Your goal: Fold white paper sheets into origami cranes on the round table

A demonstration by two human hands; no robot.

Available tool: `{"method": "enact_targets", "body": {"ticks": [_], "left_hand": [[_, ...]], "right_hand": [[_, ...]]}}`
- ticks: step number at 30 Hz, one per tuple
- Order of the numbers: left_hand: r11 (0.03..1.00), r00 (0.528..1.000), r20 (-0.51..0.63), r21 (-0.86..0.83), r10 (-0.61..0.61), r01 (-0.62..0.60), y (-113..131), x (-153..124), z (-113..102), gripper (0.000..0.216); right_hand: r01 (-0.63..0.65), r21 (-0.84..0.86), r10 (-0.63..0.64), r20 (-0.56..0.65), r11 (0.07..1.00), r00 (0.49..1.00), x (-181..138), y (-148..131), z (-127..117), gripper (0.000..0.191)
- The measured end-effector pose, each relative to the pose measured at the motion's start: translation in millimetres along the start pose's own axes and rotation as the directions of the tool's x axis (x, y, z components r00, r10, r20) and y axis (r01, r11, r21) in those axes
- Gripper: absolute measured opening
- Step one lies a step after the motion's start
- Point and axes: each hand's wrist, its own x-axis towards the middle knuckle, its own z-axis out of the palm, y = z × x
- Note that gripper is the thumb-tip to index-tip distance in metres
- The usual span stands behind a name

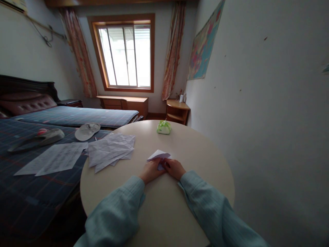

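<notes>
Both my hands meet over a folded sheet of white paper (158, 153) near the middle of the round table (200, 151). My left hand (152, 171) grips its near left side, the fingers partly tucked behind the fold. On the right, my right hand (174, 168) has its thumb and fingers pinched at the paper's near edge. A pointed flap of the paper stands out beyond the hands. Their fingers cover much of the lower part, so the full folded shape is hidden.
A green tissue pack (163, 127) sits at the table's far edge. Creased sheets (110, 151) are piled at its left rim. Printed sheets (55, 157), a cap (87, 131) and a bag (48, 137) lie on the bed (84, 115). A wall (269, 137) rises at right.
</notes>
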Motion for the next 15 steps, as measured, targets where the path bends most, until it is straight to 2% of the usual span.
{"method": "enact_targets", "body": {"ticks": [15], "left_hand": [[1.000,1.000,0.019,0.020,0.004,-0.005,-1.7,0.3,-0.3,0.037]], "right_hand": [[0.052,-0.001,-0.052,0.025,0.999,0.998,-0.5,-2.5,-7.2,0.027]]}}
